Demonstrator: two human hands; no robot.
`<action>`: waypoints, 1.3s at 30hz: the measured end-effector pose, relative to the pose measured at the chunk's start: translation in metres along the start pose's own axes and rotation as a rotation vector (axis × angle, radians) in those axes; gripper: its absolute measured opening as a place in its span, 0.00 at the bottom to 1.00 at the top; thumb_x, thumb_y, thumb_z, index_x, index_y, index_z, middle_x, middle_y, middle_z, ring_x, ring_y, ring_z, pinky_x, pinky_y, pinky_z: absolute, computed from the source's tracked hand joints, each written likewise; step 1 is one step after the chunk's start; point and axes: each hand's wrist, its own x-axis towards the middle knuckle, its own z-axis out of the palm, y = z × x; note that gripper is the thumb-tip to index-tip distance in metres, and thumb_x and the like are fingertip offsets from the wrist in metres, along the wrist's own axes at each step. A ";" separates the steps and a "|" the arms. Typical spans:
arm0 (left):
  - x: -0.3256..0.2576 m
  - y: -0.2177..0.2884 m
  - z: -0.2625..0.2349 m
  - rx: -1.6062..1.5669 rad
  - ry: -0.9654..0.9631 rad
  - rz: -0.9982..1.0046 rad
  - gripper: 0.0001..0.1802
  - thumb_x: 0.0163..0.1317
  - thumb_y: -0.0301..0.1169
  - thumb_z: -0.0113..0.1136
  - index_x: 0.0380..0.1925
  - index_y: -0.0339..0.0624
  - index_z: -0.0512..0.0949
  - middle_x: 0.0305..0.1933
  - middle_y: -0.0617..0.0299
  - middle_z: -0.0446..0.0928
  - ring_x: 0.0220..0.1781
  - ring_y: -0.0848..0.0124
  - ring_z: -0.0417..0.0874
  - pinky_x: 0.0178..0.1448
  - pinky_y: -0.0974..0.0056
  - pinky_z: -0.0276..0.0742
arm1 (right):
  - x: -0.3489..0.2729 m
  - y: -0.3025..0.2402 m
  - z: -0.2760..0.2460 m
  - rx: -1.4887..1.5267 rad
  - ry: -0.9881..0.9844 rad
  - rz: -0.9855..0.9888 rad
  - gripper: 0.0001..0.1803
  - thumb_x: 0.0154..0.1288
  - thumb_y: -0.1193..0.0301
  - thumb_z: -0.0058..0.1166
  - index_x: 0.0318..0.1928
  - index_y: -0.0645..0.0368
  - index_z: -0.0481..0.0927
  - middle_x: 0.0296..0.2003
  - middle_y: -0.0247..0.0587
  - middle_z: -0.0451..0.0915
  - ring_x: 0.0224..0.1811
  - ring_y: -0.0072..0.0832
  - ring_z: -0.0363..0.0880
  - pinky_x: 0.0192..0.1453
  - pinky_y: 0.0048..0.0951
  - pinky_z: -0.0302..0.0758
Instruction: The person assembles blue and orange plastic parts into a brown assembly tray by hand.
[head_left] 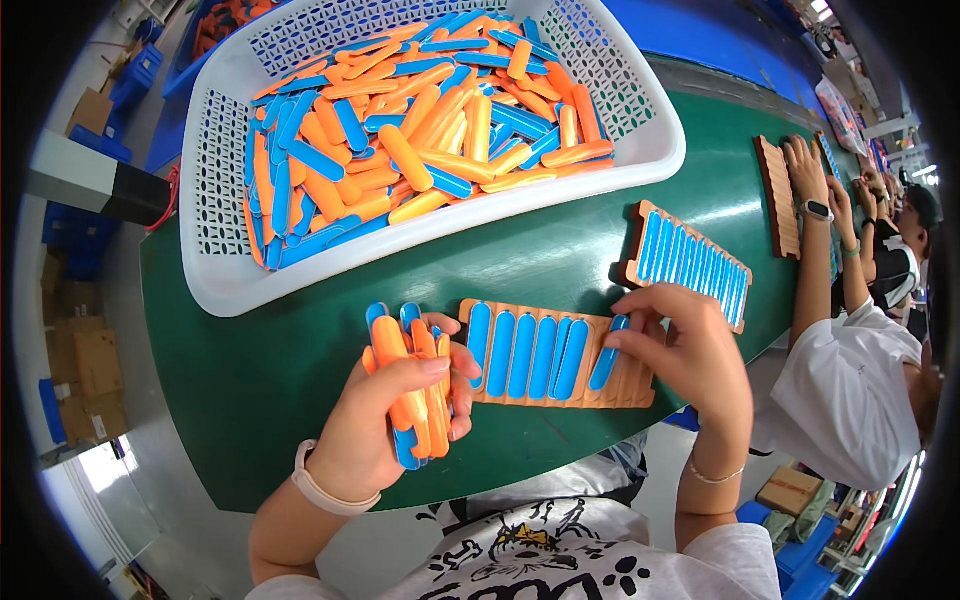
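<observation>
You're mid-fill on the tray (556,352): your right hand (690,352) pinches a blue stick (606,352) into the fifth slot, and your left hand (385,420) clutches a bundle (410,385) of spares. Next up, I'd guess, seat it flat, then feed another across.

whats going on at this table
A person is loading blue-and-orange oblong pieces into an orange slotted tray on a green table. The left hand grips a bundle of pieces; the right hand presses one piece into a slot. Five slots are already filled. A white basket holds more; a full tray lies beyond.
</observation>
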 end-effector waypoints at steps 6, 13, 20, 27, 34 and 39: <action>0.001 0.001 -0.002 -0.034 0.004 -0.002 0.21 0.52 0.32 0.52 0.49 0.44 0.68 0.35 0.58 0.70 0.30 0.69 0.72 0.29 0.61 0.70 | 0.002 -0.005 0.011 -0.058 0.182 -0.100 0.19 0.47 0.70 0.69 0.37 0.65 0.77 0.35 0.44 0.74 0.32 0.38 0.79 0.37 0.33 0.76; 0.001 -0.001 0.002 0.140 0.071 0.087 0.19 0.59 0.27 0.56 0.51 0.40 0.67 0.37 0.58 0.73 0.34 0.70 0.76 0.32 0.61 0.76 | -0.001 0.001 0.017 -0.036 0.193 -0.111 0.17 0.50 0.69 0.68 0.37 0.64 0.77 0.32 0.43 0.74 0.30 0.36 0.76 0.35 0.31 0.73; 0.003 0.003 0.004 0.110 0.089 0.060 0.20 0.60 0.28 0.56 0.53 0.39 0.66 0.37 0.58 0.74 0.33 0.70 0.76 0.31 0.61 0.76 | 0.003 -0.006 0.027 -0.001 0.300 -0.245 0.16 0.50 0.70 0.66 0.38 0.63 0.78 0.31 0.43 0.74 0.37 0.40 0.70 0.44 0.36 0.67; 0.001 0.002 0.005 0.155 0.045 0.086 0.22 0.58 0.26 0.55 0.54 0.39 0.65 0.38 0.57 0.74 0.34 0.67 0.78 0.33 0.58 0.78 | -0.001 -0.004 0.027 -0.084 0.231 -0.201 0.15 0.48 0.73 0.66 0.38 0.61 0.78 0.30 0.40 0.74 0.35 0.38 0.68 0.44 0.36 0.66; 0.000 -0.005 0.007 0.329 -0.052 0.099 0.20 0.61 0.23 0.56 0.53 0.39 0.63 0.39 0.54 0.75 0.35 0.65 0.81 0.33 0.60 0.81 | -0.007 0.005 0.025 -0.005 0.279 -0.182 0.14 0.50 0.74 0.65 0.38 0.62 0.78 0.33 0.40 0.76 0.37 0.39 0.70 0.46 0.35 0.66; -0.001 -0.005 0.005 0.346 -0.090 0.085 0.20 0.62 0.23 0.55 0.53 0.39 0.63 0.38 0.55 0.75 0.33 0.67 0.80 0.32 0.61 0.79 | -0.009 0.003 0.028 -0.009 0.289 -0.204 0.15 0.51 0.75 0.63 0.41 0.64 0.80 0.36 0.43 0.77 0.41 0.41 0.73 0.48 0.35 0.67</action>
